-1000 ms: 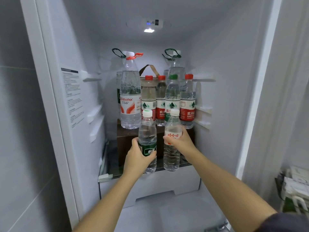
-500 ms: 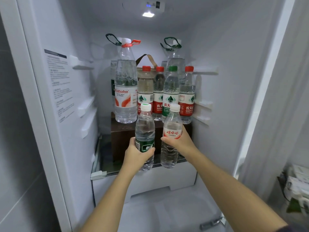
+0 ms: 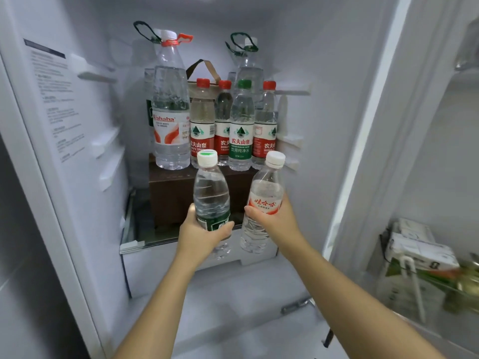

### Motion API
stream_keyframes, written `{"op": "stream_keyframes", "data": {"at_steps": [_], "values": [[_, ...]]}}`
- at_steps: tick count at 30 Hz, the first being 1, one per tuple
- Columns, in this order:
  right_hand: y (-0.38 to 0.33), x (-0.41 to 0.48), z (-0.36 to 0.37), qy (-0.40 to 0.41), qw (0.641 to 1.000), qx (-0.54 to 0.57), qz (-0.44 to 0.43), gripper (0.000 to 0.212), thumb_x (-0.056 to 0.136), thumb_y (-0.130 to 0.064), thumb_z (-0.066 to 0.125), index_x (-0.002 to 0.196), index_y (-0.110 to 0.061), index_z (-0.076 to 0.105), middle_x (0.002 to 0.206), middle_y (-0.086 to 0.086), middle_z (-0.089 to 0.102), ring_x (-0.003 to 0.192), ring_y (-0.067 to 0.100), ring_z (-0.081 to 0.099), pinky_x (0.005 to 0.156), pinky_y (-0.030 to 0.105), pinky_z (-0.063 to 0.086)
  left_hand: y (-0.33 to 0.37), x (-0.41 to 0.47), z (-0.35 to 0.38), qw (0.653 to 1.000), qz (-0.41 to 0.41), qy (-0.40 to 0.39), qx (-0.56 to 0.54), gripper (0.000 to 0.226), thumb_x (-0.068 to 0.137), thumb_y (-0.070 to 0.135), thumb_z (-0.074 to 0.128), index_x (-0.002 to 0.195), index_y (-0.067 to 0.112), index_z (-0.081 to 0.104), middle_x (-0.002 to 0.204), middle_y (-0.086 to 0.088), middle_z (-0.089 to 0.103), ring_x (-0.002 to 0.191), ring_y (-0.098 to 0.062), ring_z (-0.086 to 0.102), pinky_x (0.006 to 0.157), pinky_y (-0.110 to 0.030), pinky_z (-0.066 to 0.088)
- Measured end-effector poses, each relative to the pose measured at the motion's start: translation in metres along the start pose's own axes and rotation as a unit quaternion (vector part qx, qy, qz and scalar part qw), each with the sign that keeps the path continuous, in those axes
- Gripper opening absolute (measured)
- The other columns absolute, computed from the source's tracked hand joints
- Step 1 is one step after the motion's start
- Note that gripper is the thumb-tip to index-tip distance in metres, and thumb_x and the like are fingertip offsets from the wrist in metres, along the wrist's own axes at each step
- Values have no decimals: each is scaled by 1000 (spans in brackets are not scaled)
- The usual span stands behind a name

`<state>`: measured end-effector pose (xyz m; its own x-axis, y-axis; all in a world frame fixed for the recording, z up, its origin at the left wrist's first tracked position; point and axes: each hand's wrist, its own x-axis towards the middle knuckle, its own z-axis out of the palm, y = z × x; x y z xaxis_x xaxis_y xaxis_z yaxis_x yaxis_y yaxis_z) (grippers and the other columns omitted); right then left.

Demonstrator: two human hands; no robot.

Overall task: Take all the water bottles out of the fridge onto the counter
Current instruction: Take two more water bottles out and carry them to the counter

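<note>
My left hand [image 3: 201, 233] grips a small green-label water bottle [image 3: 211, 195] with a white cap, held upright in front of the fridge shelf. My right hand [image 3: 276, 218] grips a small red-label water bottle [image 3: 261, 200], tilted slightly right. Behind them, on a brown box [image 3: 171, 195] inside the fridge, stand a large Wahaha bottle [image 3: 171, 110], three red-cap bottles [image 3: 202, 123] and a green-cap bottle [image 3: 241, 125]. Two more large bottles with green handles [image 3: 246, 58] stand at the back, partly hidden.
The fridge's white side walls [image 3: 77, 125] carry shelf rails. A glass shelf edge [image 3: 134, 244] sits below the box, with a drawer front under it. The open door at right holds cartons [image 3: 417, 250] in a rack. A tan bag handle [image 3: 203, 67] shows behind the bottles.
Both hands have lifted their bottles off the shelf and drawn them toward me; the two bottles have spread apart and the right one has tilted. The camera has dipped lower.
</note>
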<state>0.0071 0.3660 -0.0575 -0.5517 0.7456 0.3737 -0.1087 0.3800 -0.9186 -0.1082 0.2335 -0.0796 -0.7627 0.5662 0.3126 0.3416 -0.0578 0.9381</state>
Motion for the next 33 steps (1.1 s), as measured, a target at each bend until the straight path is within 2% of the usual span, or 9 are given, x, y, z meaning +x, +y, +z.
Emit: {"op": "stream_keyframes", "data": {"at_steps": [2, 5, 9, 14, 17, 20, 26, 29, 33], "values": [[-11, -19, -15, -4, 1000, 8, -3, 62, 76, -17, 83, 128, -23, 48, 113, -3, 65, 101, 7, 64, 74, 13, 54, 6, -22, 2, 1000, 7, 3, -11, 52, 69, 11, 85, 106, 26, 53, 93, 9, 67, 75, 6, 66, 58, -11, 50], [-29, -54, -43, -24, 1000, 7, -3, 63, 76, -20, 83, 129, -21, 50, 113, 1, 67, 102, 11, 66, 86, 28, 58, 13, -58, 5, 1000, 6, 3, -12, 58, 67, 16, 87, 114, 23, 55, 100, 10, 67, 90, -5, 65, 76, -27, 52], [-49, -124, -89, -22, 1000, -8, 1, 61, 71, -25, 83, 123, -13, 54, 105, 7, 68, 98, 17, 68, 83, 35, 58, 31, -123, 17, 1000, -2, -26, -14, 53, 68, 21, 85, 113, 21, 58, 96, 9, 69, 88, -7, 65, 70, -25, 51], [-62, -233, -164, 17, 1000, 1, 22, 58, 72, -7, 82, 123, -11, 54, 101, 5, 69, 95, 13, 69, 79, 23, 55, 53, -224, 54, 993, -3, -111, -33, 45, 68, 17, 85, 103, 27, 59, 83, 13, 72, 77, 0, 67, 62, -13, 49], [-65, -300, -217, 72, 996, -8, 45, 61, 68, -11, 80, 123, -5, 53, 99, 4, 69, 93, 14, 69, 77, 24, 54, 64, -289, 86, 981, -5, -190, -50, 47, 67, 11, 85, 101, 29, 58, 84, 25, 71, 77, 7, 66, 58, -7, 48], [-71, -368, -270, 136, 988, -13, 69, 62, 68, -11, 80, 123, -1, 52, 95, 1, 69, 90, 14, 69, 75, 24, 53, 70, -349, 120, 962, -3, -265, -59, 51, 65, 13, 88, 106, 24, 61, 90, 18, 73, 81, 1, 69, 68, -15, 50], [-87, -485, -344, 258, 959, -50, 107, 64, 67, -15, 82, 124, -10, 54, 101, 7, 70, 89, 13, 70, 71, 18, 52, 95, -439, 183, 930, 18, -364, -44, 59, 57, 37, 89, 107, 31, 60, 89, 17, 72, 84, 3, 67, 72, -18, 48], [-94, -532, -377, 319, 937, -75, 122, 61, 68, -17, 84, 122, -12, 56, 100, 5, 70, 90, 14, 70, 71, 20, 54, 113, -476, 216, 904, 42, -422, -52, 56, 61, 20, 89, 101, 37, 55, 88, 21, 69, 83, 8, 65, 65, -8, 48], [-99, -583, -412, 396, 903, -102, 135, 59, 71, -16, 86, 123, -17, 57, 102, -1, 71, 94, 11, 69, 76, 23, 54, 136, -516, 261, 859, 66, -501, -80, 59, 65, 9, 86, 102, 39, 52, 90, 31, 67, 84, 10, 64, 64, -7, 48]]}}
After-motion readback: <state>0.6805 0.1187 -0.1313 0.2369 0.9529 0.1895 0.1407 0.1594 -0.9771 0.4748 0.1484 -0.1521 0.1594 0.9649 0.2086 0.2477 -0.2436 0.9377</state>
